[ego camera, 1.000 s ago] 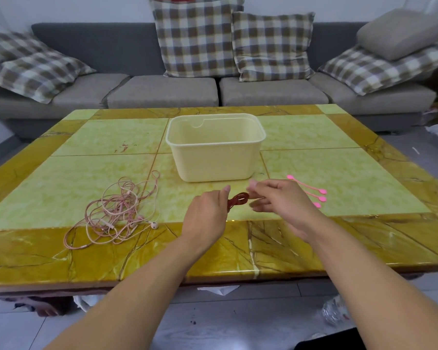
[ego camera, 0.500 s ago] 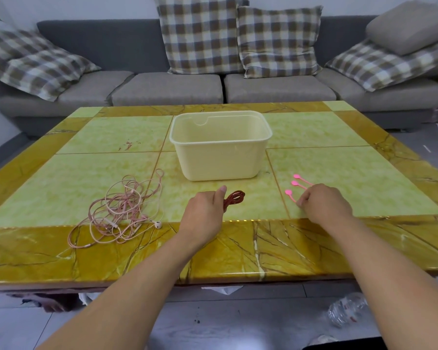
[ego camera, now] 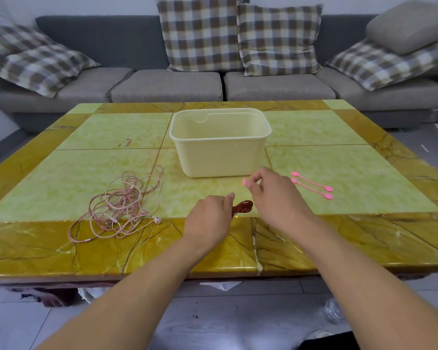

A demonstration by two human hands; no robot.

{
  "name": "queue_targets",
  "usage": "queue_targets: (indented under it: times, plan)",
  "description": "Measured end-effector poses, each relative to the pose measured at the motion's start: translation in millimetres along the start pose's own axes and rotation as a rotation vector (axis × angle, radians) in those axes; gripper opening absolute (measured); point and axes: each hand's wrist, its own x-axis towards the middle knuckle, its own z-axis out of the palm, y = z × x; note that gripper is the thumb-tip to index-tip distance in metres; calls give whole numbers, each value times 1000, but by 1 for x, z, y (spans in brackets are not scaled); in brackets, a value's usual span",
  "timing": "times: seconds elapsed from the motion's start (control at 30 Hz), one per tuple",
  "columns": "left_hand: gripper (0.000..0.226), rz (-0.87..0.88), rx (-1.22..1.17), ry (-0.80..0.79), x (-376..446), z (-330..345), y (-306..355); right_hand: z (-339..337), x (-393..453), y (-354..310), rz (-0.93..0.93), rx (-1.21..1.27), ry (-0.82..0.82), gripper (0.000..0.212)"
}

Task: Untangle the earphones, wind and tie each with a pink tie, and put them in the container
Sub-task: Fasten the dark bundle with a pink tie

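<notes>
Soft even daylight, sharp centre, wide-angle bowing at edges.

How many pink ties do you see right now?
3: two pink ties lie on the table right of the container; one pinched in the right hand.

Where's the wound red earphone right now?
Head view: red earphone coil is gripped in the left hand, near the table's front edge, just before the container.

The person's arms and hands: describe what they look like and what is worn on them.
Two bare forearms reach in from the bottom edge. No sleeves, gloves, watch, bracelets or rings show on the left hand or the right hand. The nails that show are short and unpainted.
</notes>
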Motion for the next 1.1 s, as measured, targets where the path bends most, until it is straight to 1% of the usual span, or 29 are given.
queue_targets:
  times: [0.1, 0.17, 0.3, 0.4, 0.5, 0.6, 0.67, 0.77, 0.87, 0.93, 1.0, 1.03, 1.1]
  plan:
    - [51, 34, 34, 12, -2, 3, -1, 9, -14, -12, 7, -113, -4, 15]
    - [47, 42, 13, 16, -3, 2, 0, 13, -20, -16, 15, -128, 0, 17]
    - [50, 30, -59, 12, -5, 2, 4, 15, -23, -19, 52, -134, 38, 18]
    - [52, 5, -91, 18, -6, 2, 4, 18, -22, -20, 75, -106, 30, 18]
    - [59, -35, -155, 62, -6, 0, 5, 21, -21, -23, 68, -87, 30, 19]
    - [66, -89, -278, 76, -6, -2, 7, 22, -19, -24, 14, -79, 32, 21]
    - [65, -138, -372, 69, -5, -4, 7, 22, -17, -22, -45, -53, 13, 22]
    - [58, -201, -486, 84, -6, -8, 7, 24, -16, -17, -159, 14, -18, 23]
    - [44, -270, -560, 97, -4, -13, 6, 26, -21, -16, -234, 67, -52, 27]
    - [34, -294, -598, 98, -2, -13, 5, 28, -25, -17, -227, 161, -18, 26]
    - [32, -308, -636, 124, -1, -11, 6, 28, -29, -21, -113, 384, 25, 13]
    - [33, -313, -660, 145, 0, -11, 7, 27, -30, -23, -16, 527, 3, 12]
    - [36, -310, -715, 192, 0, -11, 8, 23, -31, -26, 186, 824, -130, 17]
